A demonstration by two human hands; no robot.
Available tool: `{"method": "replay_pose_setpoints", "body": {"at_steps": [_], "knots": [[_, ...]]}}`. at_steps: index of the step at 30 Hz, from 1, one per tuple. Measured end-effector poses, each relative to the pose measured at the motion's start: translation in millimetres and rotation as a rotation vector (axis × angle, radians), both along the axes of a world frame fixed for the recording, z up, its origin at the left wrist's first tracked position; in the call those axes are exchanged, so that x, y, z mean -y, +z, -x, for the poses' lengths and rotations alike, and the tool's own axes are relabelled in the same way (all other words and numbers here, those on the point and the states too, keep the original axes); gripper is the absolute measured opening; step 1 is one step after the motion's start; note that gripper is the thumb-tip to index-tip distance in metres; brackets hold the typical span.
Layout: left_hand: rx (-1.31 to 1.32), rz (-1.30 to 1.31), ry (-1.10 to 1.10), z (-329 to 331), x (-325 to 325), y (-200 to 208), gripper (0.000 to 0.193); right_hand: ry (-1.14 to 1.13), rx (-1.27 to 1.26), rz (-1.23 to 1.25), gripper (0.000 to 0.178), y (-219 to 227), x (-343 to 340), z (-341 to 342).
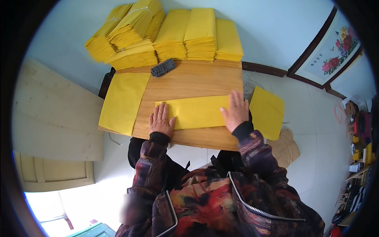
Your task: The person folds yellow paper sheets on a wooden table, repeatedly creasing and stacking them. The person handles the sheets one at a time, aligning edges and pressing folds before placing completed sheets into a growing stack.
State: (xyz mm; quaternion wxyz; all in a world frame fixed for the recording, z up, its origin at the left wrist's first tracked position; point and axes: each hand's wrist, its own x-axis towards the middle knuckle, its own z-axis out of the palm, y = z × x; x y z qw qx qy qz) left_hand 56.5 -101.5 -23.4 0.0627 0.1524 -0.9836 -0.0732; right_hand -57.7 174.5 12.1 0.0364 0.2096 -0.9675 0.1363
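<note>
A folded strip of yellow paper (197, 112) lies lengthwise across the wooden table (193, 81) in front of me. My left hand (161, 120) rests on its left end, palm down with the fingers stretched forward. At the opposite end, my right hand (237, 110) lies flat with its thumb apart from the fingers. The fingertips of the right hand are slightly blurred. Neither hand grips anything. A larger yellow sheet (122, 102) covers the table's left side, its right edge slanting.
Stacks of folded yellow paper (199, 35) line the back of the table, some tied in bundles (136, 21). A dark patterned block-like object (163, 68) sits before them. Right of the table is more yellow paper (266, 112), above a brown bag or cardboard (288, 148) on the floor.
</note>
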Motion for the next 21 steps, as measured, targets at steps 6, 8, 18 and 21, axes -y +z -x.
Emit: {"method": "replay_pose_setpoints", "body": {"at_steps": [6, 8, 18, 21], "knots": [[0.030, -0.020, 0.008, 2, 0, 3, 0.065, 0.372, 0.124, -0.035, 0.064, -6, 121, -39], [0.040, -0.011, 0.011, 4, 1, 3, 0.066, 0.377, 0.165, 0.018, 0.066, -10, 115, -35], [0.129, -0.128, 0.061, 4, -1, 20, 0.063, 0.071, -0.006, -0.013, 0.076, -20, -8, 8], [0.078, -0.147, 0.031, 34, -46, 27, 0.060, 0.063, -0.038, -0.019, 0.075, -22, -6, 8]]}}
